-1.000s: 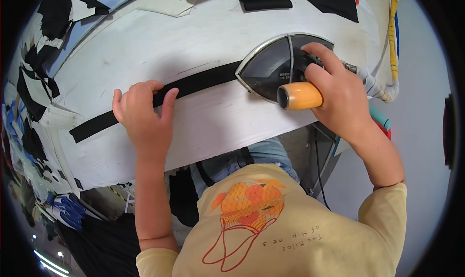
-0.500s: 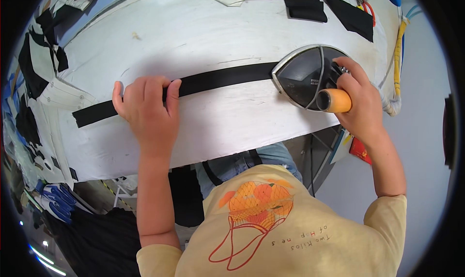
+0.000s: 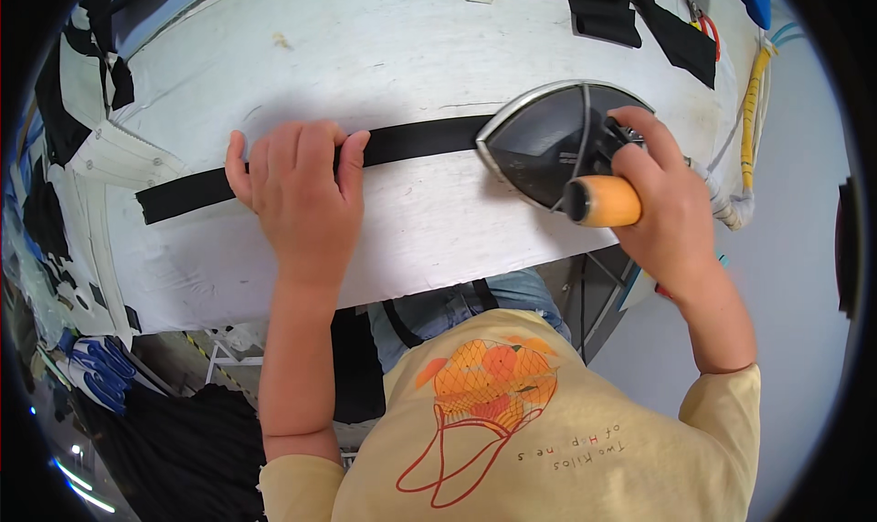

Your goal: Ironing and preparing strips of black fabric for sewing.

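While the left hand (image 3: 297,193) lies flat on the black strip (image 3: 416,143), palm down and fingers spread over its upper edge, the right hand (image 3: 662,207) is wrapped tight around the orange handle (image 3: 603,200) of the iron (image 3: 548,143). Compared with a second ago the iron sits further left along the strip in relation to the hand that pins it, and its pointed nose now covers the strip's right end, so the gap of bare strip between hand and iron looks shorter; I judge the pressing is moving leftward along the band and a good part of it is yet to be pressed. The strip itself runs across the white padded board (image 3: 438,239), from a free end at the left, under the left fingers, to the iron's tip. The left wrist is straight and the forearm comes up from the lower edge; it grips nothing, only presses. The right forearm comes in from the lower right, wrist bent inward, knuckles up. Other black cloth pieces (image 3: 630,15) lie at the far edge of the board, well apart from the work.
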### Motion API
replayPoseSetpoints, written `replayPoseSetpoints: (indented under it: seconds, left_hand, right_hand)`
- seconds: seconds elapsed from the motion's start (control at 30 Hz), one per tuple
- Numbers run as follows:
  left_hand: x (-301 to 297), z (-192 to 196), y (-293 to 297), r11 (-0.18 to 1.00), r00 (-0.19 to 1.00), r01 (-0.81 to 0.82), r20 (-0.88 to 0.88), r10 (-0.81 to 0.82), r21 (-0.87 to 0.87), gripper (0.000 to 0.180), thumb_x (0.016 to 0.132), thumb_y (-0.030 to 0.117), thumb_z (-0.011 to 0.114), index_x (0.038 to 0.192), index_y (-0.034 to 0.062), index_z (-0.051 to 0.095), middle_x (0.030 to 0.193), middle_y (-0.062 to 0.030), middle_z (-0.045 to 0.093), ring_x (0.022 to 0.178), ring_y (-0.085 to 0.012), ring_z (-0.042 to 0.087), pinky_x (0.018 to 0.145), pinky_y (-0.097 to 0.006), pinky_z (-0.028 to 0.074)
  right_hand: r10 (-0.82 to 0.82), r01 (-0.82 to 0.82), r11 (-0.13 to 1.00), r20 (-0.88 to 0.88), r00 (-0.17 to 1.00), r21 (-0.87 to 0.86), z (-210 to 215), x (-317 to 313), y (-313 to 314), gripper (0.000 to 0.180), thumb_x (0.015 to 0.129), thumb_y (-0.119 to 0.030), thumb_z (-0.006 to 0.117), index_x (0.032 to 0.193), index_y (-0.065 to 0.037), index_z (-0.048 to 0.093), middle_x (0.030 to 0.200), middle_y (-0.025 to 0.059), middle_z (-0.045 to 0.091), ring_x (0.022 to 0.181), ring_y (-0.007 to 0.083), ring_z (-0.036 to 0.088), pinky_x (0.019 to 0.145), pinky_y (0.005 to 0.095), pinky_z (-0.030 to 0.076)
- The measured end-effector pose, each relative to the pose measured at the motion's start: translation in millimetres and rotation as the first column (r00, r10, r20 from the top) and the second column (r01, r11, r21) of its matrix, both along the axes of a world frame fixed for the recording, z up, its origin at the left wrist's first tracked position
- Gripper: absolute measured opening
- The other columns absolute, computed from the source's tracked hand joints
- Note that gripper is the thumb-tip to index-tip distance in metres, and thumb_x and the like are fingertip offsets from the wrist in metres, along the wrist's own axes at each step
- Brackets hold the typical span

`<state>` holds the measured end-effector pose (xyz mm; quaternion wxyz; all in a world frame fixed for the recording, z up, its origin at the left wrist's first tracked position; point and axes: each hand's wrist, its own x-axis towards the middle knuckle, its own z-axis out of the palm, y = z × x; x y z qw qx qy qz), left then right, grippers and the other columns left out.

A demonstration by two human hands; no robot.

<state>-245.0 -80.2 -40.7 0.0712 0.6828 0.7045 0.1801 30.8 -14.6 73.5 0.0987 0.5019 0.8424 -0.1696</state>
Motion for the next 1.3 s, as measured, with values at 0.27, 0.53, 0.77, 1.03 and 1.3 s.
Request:
replayPoseSetpoints:
  seconds: [0.27, 0.53, 0.77, 1.03, 1.3]
  left_hand:
    - [-1, 2, 2, 1.000, 1.000, -0.008, 0.013, 0.008, -0.009, 0.020, 0.084, 0.027, 0.073, 0.082, 0.0156, 0.056, 0.083, 0.0009, 0.053, 0.084, -0.0210, 0.052, 0.108, -0.049, 0.028]
    - [-56, 0, -14, 0.997, 0.997, 0.036, -0.067, -0.032, 0.070, 0.018, 0.088, 0.030, 0.069, 0.087, 0.0148, 0.058, 0.086, 0.0014, 0.058, 0.083, -0.0202, 0.054, 0.109, -0.050, 0.027]
    - [-88, 1, -20, 0.998, 0.995, 0.043, -0.091, -0.039, 0.035, 0.016, 0.088, 0.028, 0.068, 0.086, 0.0151, 0.059, 0.086, 0.0015, 0.058, 0.084, -0.0196, 0.055, 0.109, -0.049, 0.027]
    - [-87, -3, -18, 0.998, 0.997, 0.022, -0.078, -0.017, 0.061, 0.017, 0.083, 0.025, 0.074, 0.085, 0.0164, 0.059, 0.087, 0.0021, 0.057, 0.087, -0.0182, 0.055, 0.110, -0.048, 0.027]
    - [-81, -1, -16, 0.997, 0.999, 0.021, -0.051, -0.018, 0.068, 0.020, 0.080, 0.024, 0.076, 0.085, 0.0169, 0.057, 0.086, 0.0030, 0.057, 0.088, -0.0175, 0.055, 0.110, -0.048, 0.027]
  right_hand:
    - [0.018, -0.016, 0.999, 0.026, 1.000, -0.046, -2, -43, -8, 0.028, 0.072, -0.010, 0.073, 0.094, -0.010, 0.056, 0.127, 0.0105, 0.056, 0.066, 0.0298, 0.066, 0.054, 0.0373, 0.054]
    - [0.013, -0.012, 0.999, 0.027, 1.000, -0.030, -4, -54, -8, 0.029, 0.069, -0.008, 0.074, 0.092, -0.007, 0.055, 0.127, 0.0098, 0.055, 0.066, 0.0298, 0.066, 0.055, 0.0382, 0.053]
    - [-0.002, 0.003, 0.999, 0.032, 0.999, -0.032, -4, -57, -9, 0.028, 0.067, -0.005, 0.075, 0.088, -0.007, 0.055, 0.125, 0.0092, 0.056, 0.070, 0.0309, 0.065, 0.059, 0.0389, 0.052]
    - [-0.017, 0.018, 0.999, -0.053, 0.998, 0.027, -3, -60, -11, 0.026, 0.070, -0.006, 0.076, 0.077, -0.007, 0.051, 0.125, 0.0087, 0.060, 0.070, 0.0318, 0.063, 0.058, 0.0377, 0.049]
    - [0.123, -0.123, 0.992, 0.000, 0.992, 0.007, 3, -106, -15, 0.026, 0.069, -0.006, 0.072, 0.088, -0.009, 0.056, 0.124, 0.0088, 0.057, 0.059, 0.0257, 0.062, 0.052, 0.0345, 0.050]
